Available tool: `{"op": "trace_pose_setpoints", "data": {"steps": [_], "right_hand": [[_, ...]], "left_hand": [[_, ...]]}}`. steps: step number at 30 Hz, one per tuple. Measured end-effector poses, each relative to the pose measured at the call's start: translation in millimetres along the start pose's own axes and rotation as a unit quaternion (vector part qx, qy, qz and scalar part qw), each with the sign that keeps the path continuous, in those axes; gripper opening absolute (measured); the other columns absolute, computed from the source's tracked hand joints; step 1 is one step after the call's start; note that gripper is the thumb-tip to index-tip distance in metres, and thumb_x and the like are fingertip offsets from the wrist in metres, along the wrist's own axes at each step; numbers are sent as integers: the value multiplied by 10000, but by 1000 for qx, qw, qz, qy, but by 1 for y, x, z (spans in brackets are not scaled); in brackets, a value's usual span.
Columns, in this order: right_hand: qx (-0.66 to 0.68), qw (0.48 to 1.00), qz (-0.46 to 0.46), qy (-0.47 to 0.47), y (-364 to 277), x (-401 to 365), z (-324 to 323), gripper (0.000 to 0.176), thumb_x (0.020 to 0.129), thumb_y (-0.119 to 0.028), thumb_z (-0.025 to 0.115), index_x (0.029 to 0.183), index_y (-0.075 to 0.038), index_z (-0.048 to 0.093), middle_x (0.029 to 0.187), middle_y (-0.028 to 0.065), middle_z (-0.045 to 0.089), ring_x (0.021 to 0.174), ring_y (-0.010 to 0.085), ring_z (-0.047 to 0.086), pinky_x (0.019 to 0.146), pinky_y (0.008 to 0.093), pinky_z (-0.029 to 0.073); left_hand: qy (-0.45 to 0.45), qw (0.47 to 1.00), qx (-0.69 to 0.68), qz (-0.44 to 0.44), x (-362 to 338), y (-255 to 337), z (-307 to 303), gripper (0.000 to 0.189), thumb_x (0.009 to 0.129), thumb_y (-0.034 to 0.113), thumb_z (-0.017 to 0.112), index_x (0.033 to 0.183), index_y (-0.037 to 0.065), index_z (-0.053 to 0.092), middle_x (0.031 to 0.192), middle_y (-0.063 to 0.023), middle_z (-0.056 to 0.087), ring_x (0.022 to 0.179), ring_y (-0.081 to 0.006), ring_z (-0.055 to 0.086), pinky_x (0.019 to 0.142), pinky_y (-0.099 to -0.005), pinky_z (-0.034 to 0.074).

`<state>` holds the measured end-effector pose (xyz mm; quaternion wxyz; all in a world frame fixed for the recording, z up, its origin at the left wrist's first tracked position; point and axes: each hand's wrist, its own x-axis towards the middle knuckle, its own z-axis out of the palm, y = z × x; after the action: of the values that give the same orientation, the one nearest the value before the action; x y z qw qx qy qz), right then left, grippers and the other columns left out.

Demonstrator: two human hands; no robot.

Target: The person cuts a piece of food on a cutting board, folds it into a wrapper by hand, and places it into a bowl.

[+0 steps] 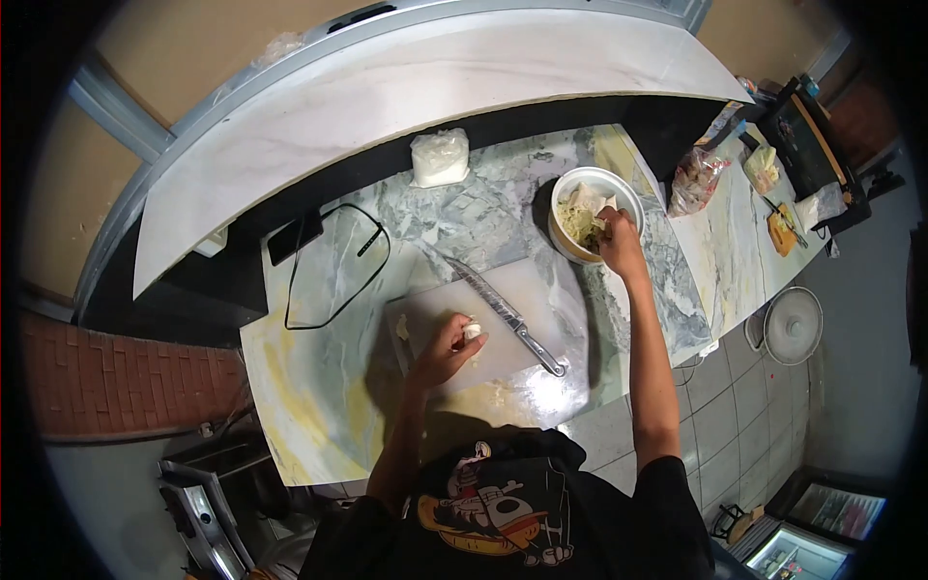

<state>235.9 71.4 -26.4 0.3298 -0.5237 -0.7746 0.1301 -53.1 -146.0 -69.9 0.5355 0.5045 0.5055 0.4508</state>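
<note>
My left hand (448, 354) is closed over the white cutting board (522, 290), a small white piece of food (472, 331) pinched in its fingers. My right hand (620, 240) reaches down into a round white bowl (633, 193). Its fingers are bent together at pale shredded cabbage (580, 224); what they grip is hidden. Something white and sheet-like lies in the bowl beside the shreds. A large knife (503, 309) with a metal handle rests diagonally on the board between my hands. A few pale scraps (402, 327) lie on the board's left side.
At the counter's back stands a plastic bag of white contents (440, 159). A black strap or cord (338, 314) and a dark flat device (295, 240) lie at left. Filled plastic bags (698, 182) stand on the right counter. A lidded pot (793, 326) is lower right.
</note>
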Motion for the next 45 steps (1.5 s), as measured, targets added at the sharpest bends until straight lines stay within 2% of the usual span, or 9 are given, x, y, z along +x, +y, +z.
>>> {"op": "trace_pose_setpoints", "data": {"steps": [3, 8, 10, 11, 16, 17, 19, 31, 45], "right_hand": [[-27, 997, -1, -73, 6, 9, 6, 332, 713, 44, 667, 1025, -28, 576, 929, 198, 595, 856, 363, 612, 716, 428, 473], [-65, 997, -26, -39, -37, 2, -8, 280, 727, 11, 684, 994, -11, 600, 981, 189, 595, 897, 390, 599, 793, 442, 473], [-39, 998, -44, 27, -67, -7, -12, 235, 767, 5, 660, 993, 11, 596, 985, 181, 609, 911, 330, 619, 794, 398, 484], [66, 997, -18, -44, -83, -18, -13, 203, 800, -10, 650, 993, 19, 595, 972, 165, 619, 896, 280, 622, 788, 367, 483], [378, 864, 19, -332, -142, -86, 8, 190, 900, -92, 624, 1030, 42, 590, 904, 91, 637, 827, 154, 606, 774, 303, 476], [379, 864, 22, -331, -144, -98, 16, 190, 900, -92, 624, 1030, 42, 590, 904, 91, 637, 827, 154, 606, 774, 303, 476], [510, 769, 106, -370, -148, -115, 27, 119, 919, -4, 585, 1034, 8, 559, 912, 27, 618, 833, 80, 572, 756, 231, 467], [597, 743, 194, -235, -147, -141, 36, 112, 883, 33, 622, 895, -13, 521, 854, 35, 608, 842, 104, 619, 665, 256, 527], [579, 748, 225, -231, -146, -148, 54, 60, 908, -4, 601, 954, 3, 563, 837, 41, 570, 739, 117, 608, 594, 267, 549]], "left_hand": [[-10, 1000, -21, -18, -2, 0, 0, 195, 917, 89, 626, 1018, 25, 473, 777, 13, 487, 698, -40, 453, 608, -221, 383], [-17, 999, -24, -38, -7, 17, -8, 231, 906, 76, 639, 1047, 12, 467, 912, -40, 592, 836, -83, 563, 728, -233, 453], [-44, 997, -60, -38, -6, 23, -10, 267, 893, 78, 657, 1067, 14, 464, 944, -61, 607, 873, -99, 582, 763, -245, 466], [-41, 996, -59, -44, -7, 27, -10, 267, 893, 78, 657, 1067, 14, 464, 944, -61, 607, 873, -99, 582, 763, -245, 466], [-112, 992, -8, -51, -4, 47, -10, 397, 875, 104, 688, 1143, 38, 403, 889, -51, 642, 793, -75, 534, 670, -233, 419], [-115, 992, -8, -53, -5, 48, -9, 397, 875, 104, 688, 1143, 38, 403, 889, -51, 642, 793, -75, 534, 670, -233, 419], [-111, 993, -2, -27, -8, 49, -7, 447, 876, 128, 694, 1171, 52, 368, 856, -49, 659, 751, -63, 505, 635, -226, 386], [-32, 992, -121, -22, -6, 35, 13, 253, 949, 101, 580, 1177, -8, 576, 1017, -32, 636, 919, -73, 569, 826, -240, 452], [-25, 995, -85, -44, -8, 21, 7, 284, 958, 119, 567, 1212, -7, 573, 1043, -43, 643, 928, -71, 575, 834, -235, 464]]}}
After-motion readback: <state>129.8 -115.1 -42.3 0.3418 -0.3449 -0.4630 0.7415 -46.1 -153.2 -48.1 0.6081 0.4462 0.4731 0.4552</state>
